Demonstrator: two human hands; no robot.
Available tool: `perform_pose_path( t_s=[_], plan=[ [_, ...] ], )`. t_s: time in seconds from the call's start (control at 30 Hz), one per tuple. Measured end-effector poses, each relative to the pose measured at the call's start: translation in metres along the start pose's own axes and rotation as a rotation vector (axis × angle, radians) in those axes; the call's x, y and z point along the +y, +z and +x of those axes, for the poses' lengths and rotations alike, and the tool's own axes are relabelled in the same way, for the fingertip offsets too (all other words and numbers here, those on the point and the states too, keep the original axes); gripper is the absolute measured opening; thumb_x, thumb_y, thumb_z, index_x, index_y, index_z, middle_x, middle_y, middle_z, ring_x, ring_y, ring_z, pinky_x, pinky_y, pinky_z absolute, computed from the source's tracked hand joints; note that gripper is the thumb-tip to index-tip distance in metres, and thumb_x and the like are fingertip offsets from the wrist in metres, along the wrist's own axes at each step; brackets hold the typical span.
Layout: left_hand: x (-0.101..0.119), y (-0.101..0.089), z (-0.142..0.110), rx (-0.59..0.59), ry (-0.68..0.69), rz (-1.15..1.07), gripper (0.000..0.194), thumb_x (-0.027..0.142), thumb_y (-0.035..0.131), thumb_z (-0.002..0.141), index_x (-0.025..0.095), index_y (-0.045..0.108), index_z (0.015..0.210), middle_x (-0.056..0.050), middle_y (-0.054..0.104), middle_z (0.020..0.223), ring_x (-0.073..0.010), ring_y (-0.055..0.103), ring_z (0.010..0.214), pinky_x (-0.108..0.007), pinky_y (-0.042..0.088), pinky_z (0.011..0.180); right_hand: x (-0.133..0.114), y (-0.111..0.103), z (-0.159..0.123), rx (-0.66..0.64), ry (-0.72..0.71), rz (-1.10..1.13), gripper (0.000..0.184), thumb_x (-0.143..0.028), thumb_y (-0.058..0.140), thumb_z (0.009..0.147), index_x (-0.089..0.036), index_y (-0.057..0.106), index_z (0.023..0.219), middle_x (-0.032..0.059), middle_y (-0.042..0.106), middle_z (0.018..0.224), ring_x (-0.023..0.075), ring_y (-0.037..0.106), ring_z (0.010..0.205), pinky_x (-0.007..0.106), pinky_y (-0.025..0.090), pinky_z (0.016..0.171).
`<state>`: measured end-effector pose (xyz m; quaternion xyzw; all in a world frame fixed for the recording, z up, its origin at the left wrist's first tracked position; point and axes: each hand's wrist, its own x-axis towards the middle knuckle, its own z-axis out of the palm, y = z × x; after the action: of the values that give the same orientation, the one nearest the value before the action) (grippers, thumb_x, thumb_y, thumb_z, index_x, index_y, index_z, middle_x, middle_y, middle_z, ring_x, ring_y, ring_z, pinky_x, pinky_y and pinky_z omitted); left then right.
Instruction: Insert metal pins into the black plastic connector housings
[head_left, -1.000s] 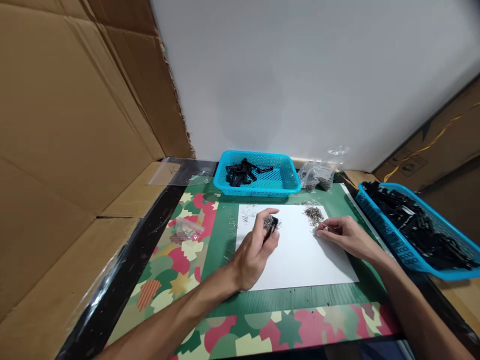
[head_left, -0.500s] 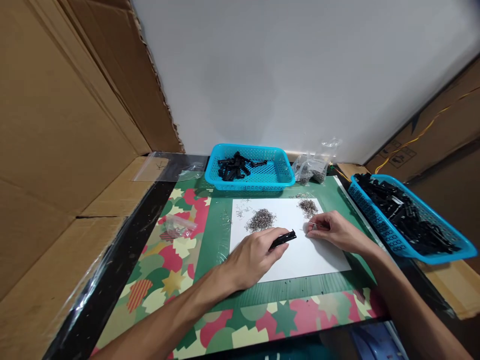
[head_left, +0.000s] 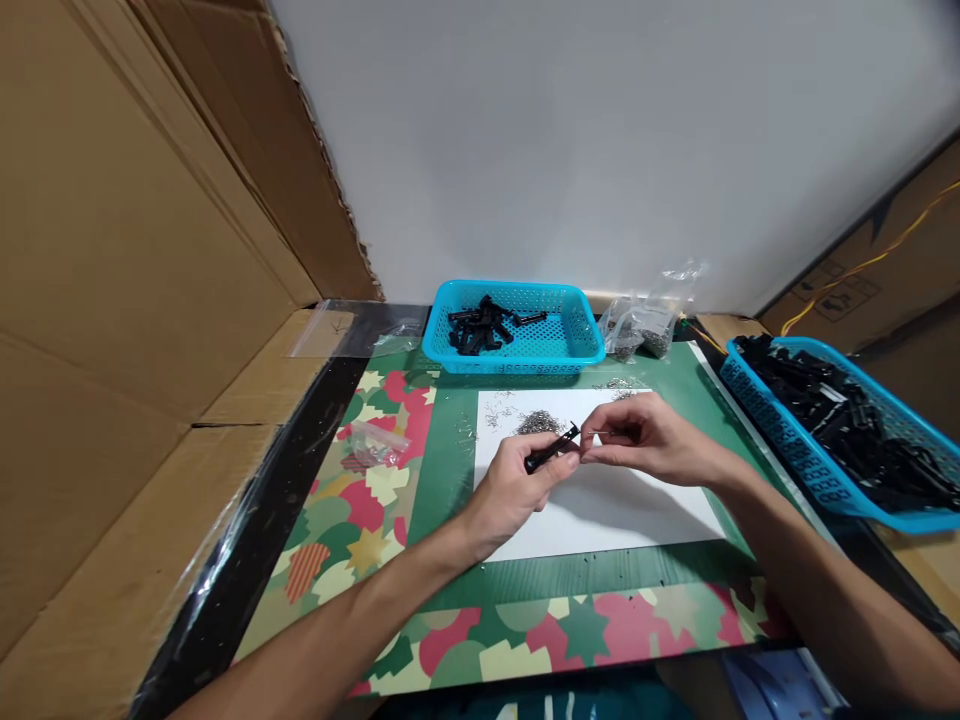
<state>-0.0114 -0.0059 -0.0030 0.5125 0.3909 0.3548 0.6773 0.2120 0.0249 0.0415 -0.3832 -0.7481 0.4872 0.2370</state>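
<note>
In the head view, the left hand [head_left: 514,490] is clamped on a slim black plastic part [head_left: 551,450], held tilted above the white sheet [head_left: 615,520], while the right hand [head_left: 649,440], its fingertips close beside the part's upper end, pinches a thin metal piece [head_left: 598,433]. Just behind the left hand lies a heap of small metal pieces [head_left: 538,422]; farther back stands a blue perforated basket [head_left: 514,366] holding black plastic pieces [head_left: 480,328], and another blue basket [head_left: 832,488], heaped with black parts [head_left: 847,420], sits at the right.
</note>
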Motion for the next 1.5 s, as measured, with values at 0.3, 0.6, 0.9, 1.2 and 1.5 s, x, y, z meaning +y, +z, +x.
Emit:
perform_pose_path(
  t_s=[0.3,0.6,0.9,1.2,1.5],
  plan=[
    [0.005,0.000,-0.003,0.179,-0.116,-0.074,0.050,0.056,0.086,0.075,0.012,0.075,0.098,0.006,0.046,0.061,-0.0066,0.034,0.052,-0.022,0.024,0.049,0.018,0.016,-0.002,0.235,-0.247,-0.264,0.016,-0.030,0.069,0.097,-0.017,0.079,0.095,-0.0031,0.052,0.063,0.0086,0.034,0.053,0.025,0.027,0.050],
    [0.012,0.000,-0.004,0.039,-0.185,-0.310,0.041,0.049,0.083,0.084,0.014,0.065,0.095,0.009,0.026,0.067,-0.0047,0.015,0.054,-0.020,0.009,0.045,0.019,0.033,-0.006,0.433,-0.541,-0.476,0.012,-0.014,0.065,0.098,-0.016,0.077,0.098,-0.0021,0.064,0.061,0.0080,0.042,0.047,0.024,0.035,0.051],
    [0.010,-0.002,-0.003,0.004,-0.166,-0.309,0.036,0.041,0.085,0.084,0.015,0.065,0.097,0.007,0.034,0.071,-0.0033,0.020,0.053,-0.019,0.012,0.044,0.019,0.030,-0.009,0.389,-0.397,-0.213,0.008,-0.018,0.073,0.094,-0.018,0.081,0.093,0.0016,0.074,0.070,0.0090,0.053,0.052,0.024,0.038,0.050],
    [0.008,-0.005,-0.001,0.122,-0.041,-0.077,0.036,0.047,0.082,0.085,0.014,0.073,0.094,0.001,0.057,0.082,-0.0048,0.038,0.058,-0.020,0.027,0.049,0.017,0.040,-0.006,0.474,-0.116,-0.048,0.013,-0.030,0.075,0.090,-0.019,0.081,0.088,-0.0057,0.043,0.053,0.0086,0.035,0.048,0.025,0.026,0.046],
    [0.009,-0.007,-0.006,0.107,0.259,0.555,0.048,0.042,0.047,0.108,0.020,0.058,0.149,-0.011,0.062,0.148,-0.0278,0.058,0.135,-0.039,0.046,0.113,0.021,0.029,-0.004,0.511,0.046,0.150,0.018,-0.034,0.079,0.081,-0.016,0.076,0.078,-0.0051,0.042,0.056,0.0087,0.035,0.051,0.025,0.024,0.049]
  ],
)
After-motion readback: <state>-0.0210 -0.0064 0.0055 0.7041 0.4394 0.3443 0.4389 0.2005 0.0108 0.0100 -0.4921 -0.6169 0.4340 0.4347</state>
